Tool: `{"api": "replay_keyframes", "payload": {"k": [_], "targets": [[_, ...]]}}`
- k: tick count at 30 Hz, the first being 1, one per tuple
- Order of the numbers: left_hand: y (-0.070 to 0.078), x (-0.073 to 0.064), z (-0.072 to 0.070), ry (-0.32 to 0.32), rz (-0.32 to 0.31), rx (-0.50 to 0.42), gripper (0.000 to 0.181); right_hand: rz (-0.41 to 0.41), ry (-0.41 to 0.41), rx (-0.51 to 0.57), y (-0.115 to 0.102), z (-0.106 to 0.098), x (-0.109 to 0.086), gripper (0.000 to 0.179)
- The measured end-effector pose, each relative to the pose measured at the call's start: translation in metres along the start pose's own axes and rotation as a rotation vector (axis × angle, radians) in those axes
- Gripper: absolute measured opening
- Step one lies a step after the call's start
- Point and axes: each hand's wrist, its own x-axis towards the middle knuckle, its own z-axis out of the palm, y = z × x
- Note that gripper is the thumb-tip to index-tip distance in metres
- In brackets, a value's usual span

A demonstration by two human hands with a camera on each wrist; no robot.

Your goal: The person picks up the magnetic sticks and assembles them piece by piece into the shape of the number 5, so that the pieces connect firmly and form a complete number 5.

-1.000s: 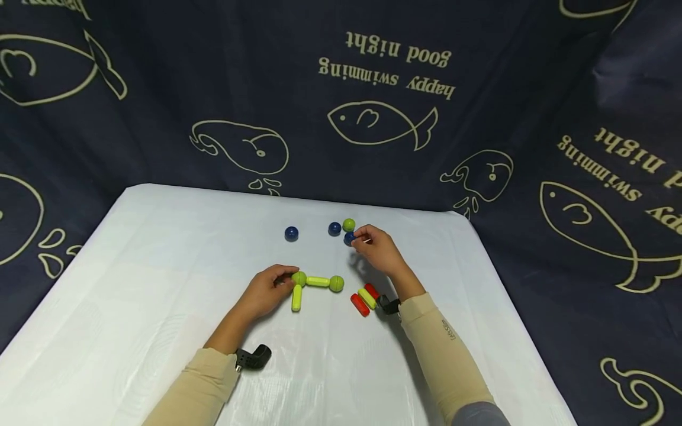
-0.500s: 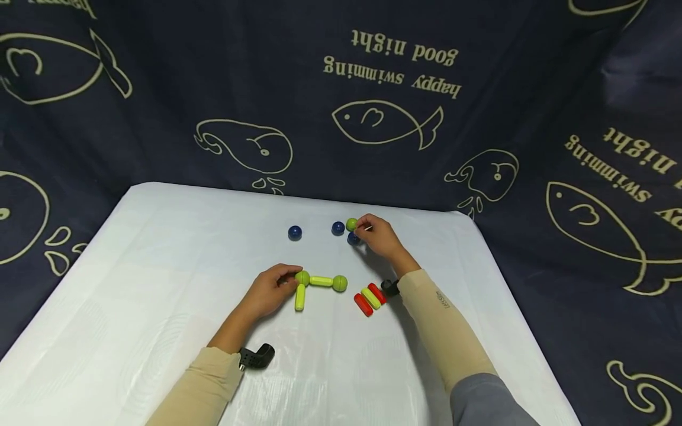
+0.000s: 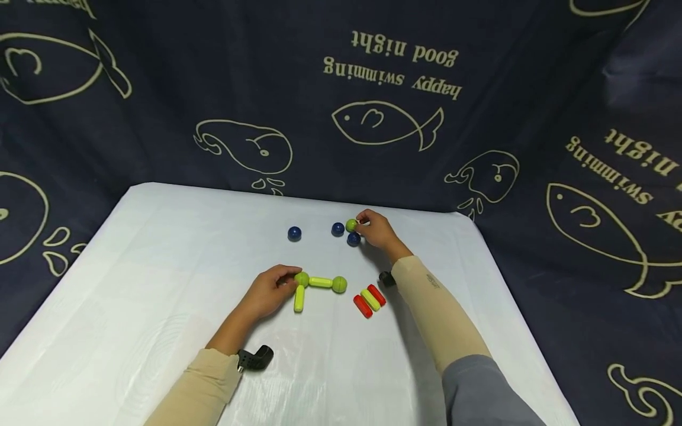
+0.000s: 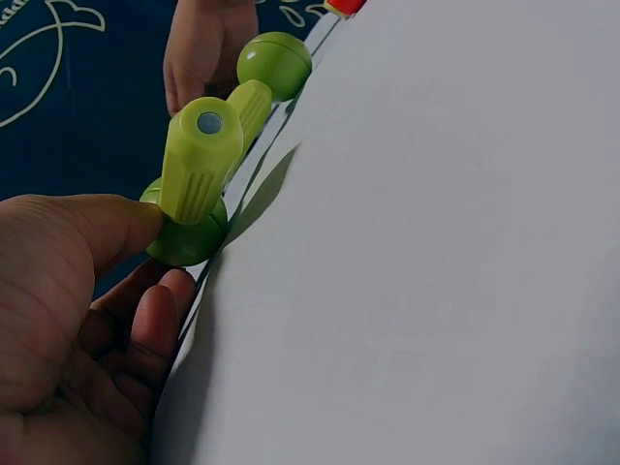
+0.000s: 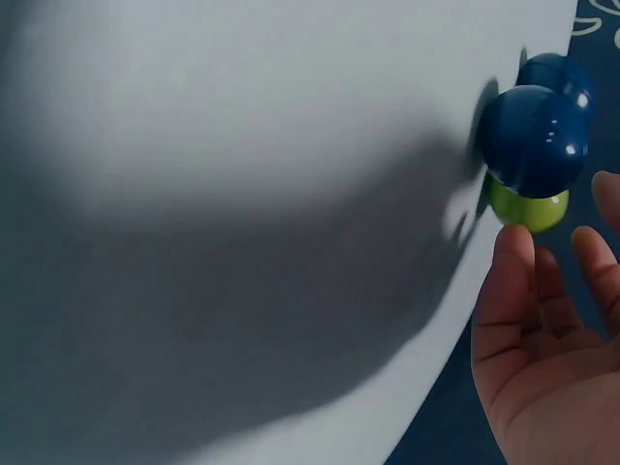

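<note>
In the head view my left hand [image 3: 272, 293] grips the green ball [image 3: 302, 279] at the corner of an L-shaped piece. One yellow-green rod [image 3: 299, 299] points toward me from that ball; another rod [image 3: 321, 283] runs right to a second green ball [image 3: 339, 284]. The left wrist view has my thumb [image 4: 126, 228] against the corner ball. My right hand [image 3: 378, 229] is beside a loose green ball [image 3: 351, 225], its fingers spread apart in the right wrist view; whether the thumb touches the ball I cannot tell. A blue ball [image 3: 354, 239] sits just in front of it.
Two more blue balls, one near [image 3: 338, 229] and one farther left [image 3: 294, 234], rest toward the back of the white table [image 3: 186, 254]. Two red rods [image 3: 363, 306] flank a yellow-green rod [image 3: 370, 300] right of the L-shaped piece. A dark patterned cloth [image 3: 240, 71] hangs behind.
My right hand has moved slightly back, from beside the front blue ball to beside the loose green ball. My left hand stays on the corner ball.
</note>
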Motion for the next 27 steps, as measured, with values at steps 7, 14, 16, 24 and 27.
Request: {"api": "replay_keyframes", "payload": {"k": [7,14,16,24,27], "targets": [[0.002,-0.002,0.000,-0.010,-0.026,-0.010,0.030,0.044,-0.016,-0.006,0.007,0.007,0.011,0.032],[0.004,-0.002,0.000,0.007,-0.008,-0.026,0.030,0.058,-0.032,-0.019,0.002,0.010,0.016,0.036],[0.002,-0.002,0.000,0.006,-0.005,-0.023,0.030,0.069,-0.043,-0.028,0.001,0.012,0.017,0.037],[0.002,-0.001,0.000,0.005,-0.004,-0.015,0.029,0.077,-0.052,-0.028,0.001,0.014,0.019,0.034],[0.003,-0.001,-0.001,0.000,-0.011,-0.016,0.030,0.076,-0.042,-0.029,0.002,0.014,0.020,0.033]]}}
